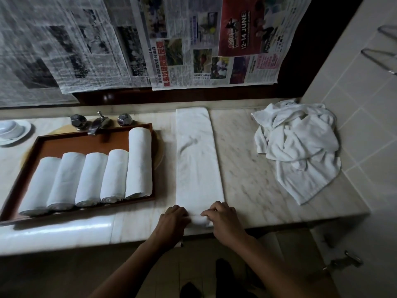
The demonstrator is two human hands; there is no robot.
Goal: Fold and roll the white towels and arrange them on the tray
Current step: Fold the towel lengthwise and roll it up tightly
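A white towel (196, 155), folded into a long narrow strip, lies on the marble counter and runs from the back wall to the front edge. Its near end is curled into a small roll under my hands. My left hand (175, 218) grips the roll's left end and my right hand (222, 217) grips its right end. To the left, a brown tray (86, 143) holds several rolled white towels (92, 179) side by side. A crumpled heap of white towels (298, 147) lies at the right end of the counter.
A faucet with two knobs (98, 123) stands behind the tray. A white dish (11, 131) sits at the far left. Newspaper sheets (171, 44) cover the surface behind the counter. A tiled wall (365, 104) closes the right side.
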